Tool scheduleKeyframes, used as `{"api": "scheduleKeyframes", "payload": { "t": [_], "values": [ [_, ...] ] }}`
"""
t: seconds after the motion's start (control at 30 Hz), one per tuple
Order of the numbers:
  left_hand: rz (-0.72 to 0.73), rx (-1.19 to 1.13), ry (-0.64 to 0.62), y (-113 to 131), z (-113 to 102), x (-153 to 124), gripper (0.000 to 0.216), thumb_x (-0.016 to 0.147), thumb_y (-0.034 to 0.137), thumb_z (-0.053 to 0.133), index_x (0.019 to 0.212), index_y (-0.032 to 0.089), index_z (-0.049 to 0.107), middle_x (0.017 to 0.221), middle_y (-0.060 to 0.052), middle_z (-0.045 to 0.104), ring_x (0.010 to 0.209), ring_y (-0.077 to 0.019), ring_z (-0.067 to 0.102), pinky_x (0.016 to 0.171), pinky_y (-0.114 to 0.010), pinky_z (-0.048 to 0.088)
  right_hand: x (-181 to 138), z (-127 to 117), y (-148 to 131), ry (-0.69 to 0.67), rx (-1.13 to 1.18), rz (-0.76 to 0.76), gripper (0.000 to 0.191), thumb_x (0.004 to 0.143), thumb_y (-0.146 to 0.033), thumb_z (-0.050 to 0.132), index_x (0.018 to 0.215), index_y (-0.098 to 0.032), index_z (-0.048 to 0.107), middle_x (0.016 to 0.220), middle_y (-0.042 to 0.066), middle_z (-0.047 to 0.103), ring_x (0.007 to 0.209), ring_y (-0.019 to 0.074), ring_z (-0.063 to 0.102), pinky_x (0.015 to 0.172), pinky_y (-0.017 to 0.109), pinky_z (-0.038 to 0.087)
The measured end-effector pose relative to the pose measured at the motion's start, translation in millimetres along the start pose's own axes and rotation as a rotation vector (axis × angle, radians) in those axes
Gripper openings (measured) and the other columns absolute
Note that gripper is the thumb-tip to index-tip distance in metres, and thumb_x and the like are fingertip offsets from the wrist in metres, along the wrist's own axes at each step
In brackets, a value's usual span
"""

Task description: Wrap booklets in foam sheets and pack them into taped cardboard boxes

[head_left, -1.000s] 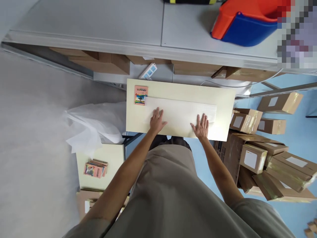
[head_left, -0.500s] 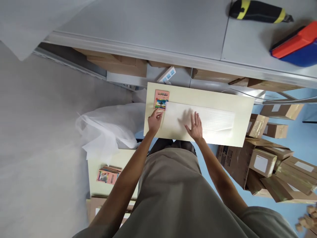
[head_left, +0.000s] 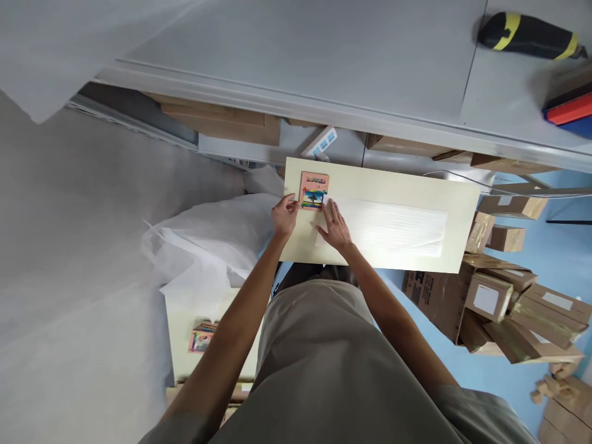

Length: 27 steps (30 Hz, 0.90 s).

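A small pink booklet (head_left: 314,190) with a colourful picture lies at the left end of a cream board (head_left: 457,191). A long strip of white paper (head_left: 398,228) lies along the board, its left end touching the booklet. My left hand (head_left: 284,216) sits at the booklet's left edge, fingers curled against it. My right hand (head_left: 337,227) lies flat on the left end of the paper, fingers stretched toward the booklet's lower right corner.
A heap of white tissue sheets (head_left: 208,240) lies left of the board. Below it, a second cream board (head_left: 180,320) carries more booklets (head_left: 202,340). Taped cardboard boxes (head_left: 504,302) pile up at right. A grey shelf (head_left: 324,61) above holds a black-yellow tool (head_left: 527,36).
Both hands have slid left along the paper strip, from its middle to the booklet at the board's left end. The view has shifted so the board sits further right.
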<state>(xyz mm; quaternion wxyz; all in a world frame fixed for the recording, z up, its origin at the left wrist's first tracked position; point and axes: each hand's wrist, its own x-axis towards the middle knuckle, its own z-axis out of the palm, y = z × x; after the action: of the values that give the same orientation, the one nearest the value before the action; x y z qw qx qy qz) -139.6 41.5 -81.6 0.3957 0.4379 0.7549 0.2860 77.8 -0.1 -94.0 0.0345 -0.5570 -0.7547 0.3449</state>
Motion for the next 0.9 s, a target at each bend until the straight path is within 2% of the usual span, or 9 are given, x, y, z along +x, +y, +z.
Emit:
{"api": "scheduleKeyframes", "payload": {
  "t": [0.3,0.53,0.6,0.73,0.8,0.9],
  "values": [
    [-0.040,0.039,-0.017,-9,5,10,0.025,0.098,0.038,0.071,0.114,0.022,0.081,0.089,-0.006,0.083,0.088,-0.0215,0.081,0.090,-0.032,0.061,-1,6,-2,0.000,-0.006,0.012,0.096,0.113,-0.060,0.050,0.183,-0.018,-0.001,0.190,0.011,-0.003,0.176,0.0368,-0.001,0.141,0.063,0.019],
    [-0.042,0.141,-0.017,-16,5,16,0.030,0.104,0.033,0.058,0.119,0.021,0.081,0.093,-0.008,0.082,0.093,-0.0246,0.079,0.093,-0.033,0.059,-2,5,-4,0.005,-0.008,0.014,0.099,0.111,-0.060,0.055,0.183,-0.017,0.001,0.190,0.012,-0.005,0.176,0.0371,-0.002,0.141,0.062,0.020],
    [-0.032,0.159,-0.002,-18,6,17,0.034,0.103,0.028,0.057,0.130,0.020,0.077,0.101,-0.010,0.082,0.099,-0.0258,0.078,0.099,-0.035,0.059,-2,5,-5,0.007,-0.004,0.014,0.100,0.110,-0.059,0.057,0.183,-0.018,0.000,0.190,0.012,-0.005,0.176,0.0375,-0.002,0.141,0.064,0.020],
    [0.025,0.130,-0.018,-18,13,17,0.054,0.098,0.018,0.060,0.152,0.021,0.062,0.139,-0.016,0.072,0.102,-0.0219,0.077,0.106,-0.036,0.059,-2,5,-6,-0.005,-0.023,0.019,0.104,0.109,-0.059,0.060,0.183,-0.017,0.001,0.189,0.013,-0.005,0.176,0.0373,-0.003,0.142,0.062,0.020],
    [0.026,0.111,-0.031,-15,20,18,0.053,0.098,0.022,0.063,0.151,0.020,0.062,0.147,-0.017,0.068,0.102,-0.0215,0.077,0.106,-0.036,0.060,-1,4,-5,-0.015,-0.031,0.022,0.105,0.108,-0.058,0.062,0.183,-0.018,0.000,0.190,0.012,-0.006,0.176,0.0371,-0.003,0.142,0.062,0.020],
    [-0.030,0.088,-0.061,-8,28,21,0.039,0.098,0.035,0.071,0.133,0.018,0.071,0.135,-0.017,0.076,0.105,-0.0260,0.078,0.100,-0.037,0.060,0,1,-4,-0.028,-0.028,0.010,0.107,0.107,-0.058,0.063,0.183,-0.018,-0.001,0.190,0.012,-0.005,0.176,0.0371,-0.003,0.141,0.062,0.021]
  ]
}}
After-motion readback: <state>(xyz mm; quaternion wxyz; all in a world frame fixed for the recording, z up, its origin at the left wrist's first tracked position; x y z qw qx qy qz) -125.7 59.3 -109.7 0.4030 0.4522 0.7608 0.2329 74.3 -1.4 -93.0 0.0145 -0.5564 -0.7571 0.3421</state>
